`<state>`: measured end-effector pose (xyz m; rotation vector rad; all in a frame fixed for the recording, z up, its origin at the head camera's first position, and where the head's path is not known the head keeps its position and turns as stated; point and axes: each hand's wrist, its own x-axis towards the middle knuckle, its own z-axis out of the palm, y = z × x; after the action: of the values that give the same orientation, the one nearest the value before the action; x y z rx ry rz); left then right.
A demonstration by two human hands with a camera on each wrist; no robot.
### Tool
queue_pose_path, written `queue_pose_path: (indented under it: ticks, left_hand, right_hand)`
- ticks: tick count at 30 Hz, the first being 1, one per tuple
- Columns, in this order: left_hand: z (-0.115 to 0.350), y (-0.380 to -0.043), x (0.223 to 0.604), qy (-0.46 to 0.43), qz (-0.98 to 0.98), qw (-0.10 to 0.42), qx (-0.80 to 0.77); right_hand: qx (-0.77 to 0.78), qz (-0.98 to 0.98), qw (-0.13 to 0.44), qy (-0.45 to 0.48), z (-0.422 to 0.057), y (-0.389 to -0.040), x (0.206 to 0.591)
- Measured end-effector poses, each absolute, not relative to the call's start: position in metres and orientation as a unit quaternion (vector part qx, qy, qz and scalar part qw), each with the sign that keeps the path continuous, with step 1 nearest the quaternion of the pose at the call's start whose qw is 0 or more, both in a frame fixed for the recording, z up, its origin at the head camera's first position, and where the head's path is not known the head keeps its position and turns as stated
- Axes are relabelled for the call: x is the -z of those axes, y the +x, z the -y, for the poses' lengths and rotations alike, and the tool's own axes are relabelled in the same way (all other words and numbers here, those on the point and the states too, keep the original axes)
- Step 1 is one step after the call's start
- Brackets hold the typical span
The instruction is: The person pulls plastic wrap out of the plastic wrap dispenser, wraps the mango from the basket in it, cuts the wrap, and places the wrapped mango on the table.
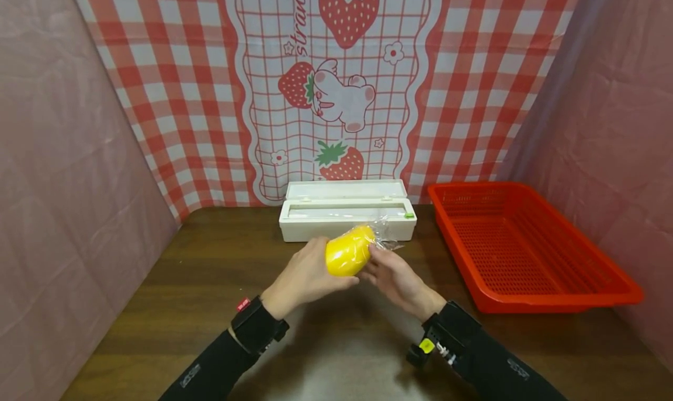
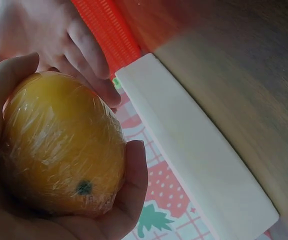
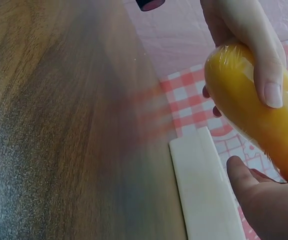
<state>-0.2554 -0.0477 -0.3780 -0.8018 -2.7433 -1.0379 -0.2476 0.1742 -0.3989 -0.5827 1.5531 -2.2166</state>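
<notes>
My left hand (image 1: 310, 272) grips a yellow mango (image 1: 347, 253) wrapped in cling film, thumb on the near side and fingers round the other. Creases and shine of the film show on the mango (image 2: 64, 145) in the left wrist view, with a dark spot at its near end. Loose clear film (image 1: 386, 237) sticks out at the mango's right end. There my right hand (image 1: 396, 281) is held close, its fingertips at that end and the film. In the left wrist view the right hand's fingers (image 2: 86, 47) are extended, behind the mango.
Behind the hands stands a white cling film dispenser (image 1: 299, 231) with its lid (image 1: 347, 188) raised and a green slider (image 1: 409, 215) at its right. A red plastic basket (image 1: 557, 300) sits at the right of the wooden table (image 1: 210, 272). Checked strawberry cloth (image 1: 200, 97) hangs behind.
</notes>
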Motion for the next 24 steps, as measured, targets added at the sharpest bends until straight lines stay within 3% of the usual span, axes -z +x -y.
queue_pose_path:
  ticks: [24]
  left_hand:
    - [0.0394, -0.2478, 0.3805, -0.287, 0.9, 0.043, 0.324]
  right_hand:
    - [0.807, -0.558, 0.13, -0.145, -0.1683, -0.2539, 0.4003]
